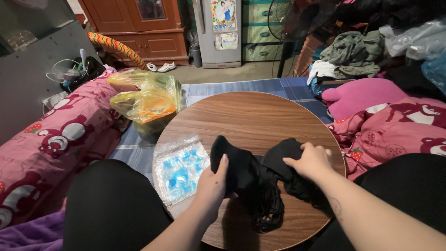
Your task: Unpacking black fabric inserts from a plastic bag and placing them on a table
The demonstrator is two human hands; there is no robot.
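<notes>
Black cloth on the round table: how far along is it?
Done: nothing looks finished. In hand: left hand and right hand both grip the black cloth, bunched on the round table. Left: cloth not flat; clear plastic bag lies untouched beside it.

Round wood-grain tabletop stands on a blue checked mat over a bare grey floor. Reddish wooden cabinet and grey refrigerator line the far wall, with a standing fan to their right. Pink printed bedding flanks both sides; light is dim and even.
</notes>
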